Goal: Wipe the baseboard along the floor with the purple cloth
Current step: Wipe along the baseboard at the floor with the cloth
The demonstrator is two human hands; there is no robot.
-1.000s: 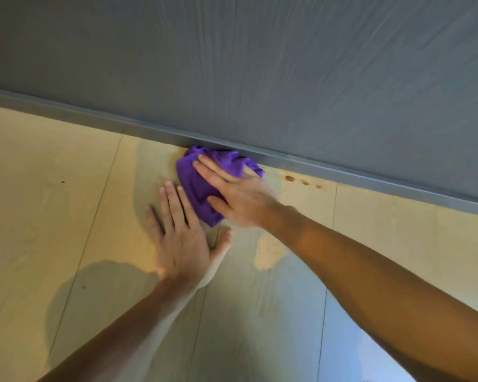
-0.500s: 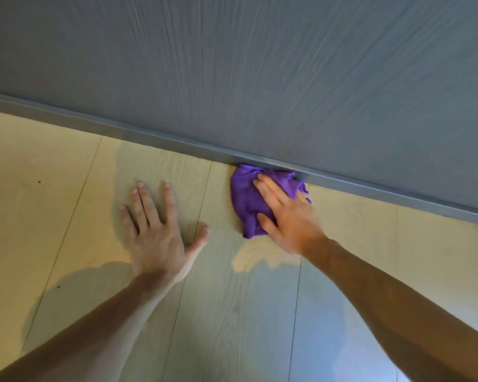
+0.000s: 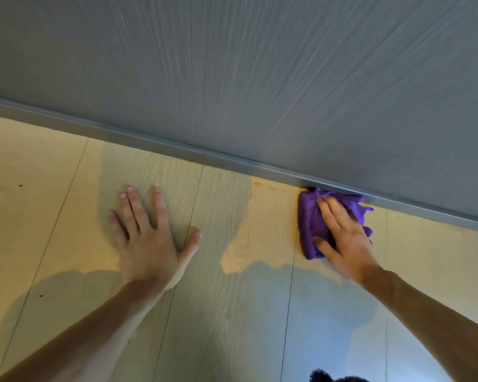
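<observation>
Purple and crumpled, the cloth point(image 3: 313, 224) lies on the floor point(image 3: 232, 312) with its top edge pushed up against the gray baseboard point(image 3: 177, 148). The right hand point(image 3: 342, 238) lies flat on top of the cloth, fingers point(image 3: 332, 213) long and pointing toward the wall, thumb at the cloth's lower edge. This grip is spread out and presses down on the cloth; it is not closed around it. Bits of the cloth stick out on the right side of the hand. The left hand point(image 3: 149, 238) is well apart from the cloth, off to the left. It lies palm down on the floor with its fingers spread wide, so its grip is flat and holds nothing. The floor is made of pale wood planks with thin dark lines between them. The baseboard runs in a slant from the upper left down to the right. Above it is a gray wall point(image 3: 260, 78) with fine streaks. Soft shadows of both arms fall on the planks.
</observation>
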